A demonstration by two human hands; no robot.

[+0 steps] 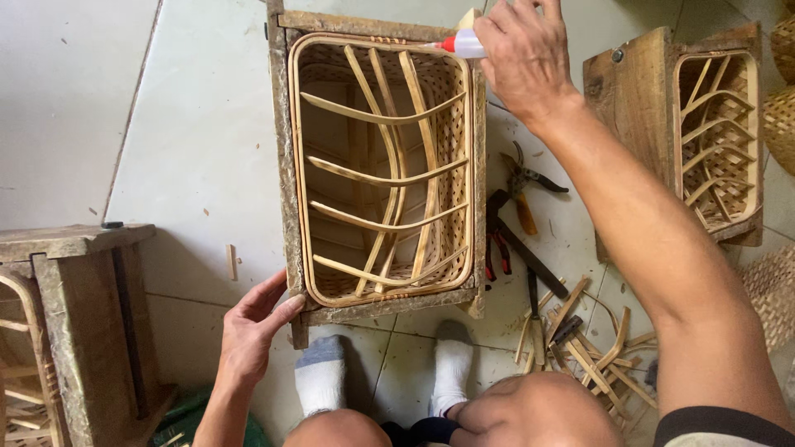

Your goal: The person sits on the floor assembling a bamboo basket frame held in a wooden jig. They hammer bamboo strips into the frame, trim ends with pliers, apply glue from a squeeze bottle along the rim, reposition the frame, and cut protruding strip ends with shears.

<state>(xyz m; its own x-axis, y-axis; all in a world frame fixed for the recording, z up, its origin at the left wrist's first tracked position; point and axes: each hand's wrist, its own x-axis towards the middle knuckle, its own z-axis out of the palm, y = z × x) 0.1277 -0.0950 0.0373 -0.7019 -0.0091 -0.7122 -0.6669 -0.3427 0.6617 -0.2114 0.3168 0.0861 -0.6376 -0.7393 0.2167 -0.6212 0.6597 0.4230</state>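
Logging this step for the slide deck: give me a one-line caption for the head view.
Right hand holds a small glue bottle at the far rim of a woven basket in its wooden frame; left hand steadies the near corner.

The right hand (pixel 526 58) covers most of the small glue bottle (pixel 462 44), and its fingertips run off the top edge. Two more wooden frames, one at the left (pixel 74 331) and one at the right (pixel 712 136), are cut by the picture's borders.
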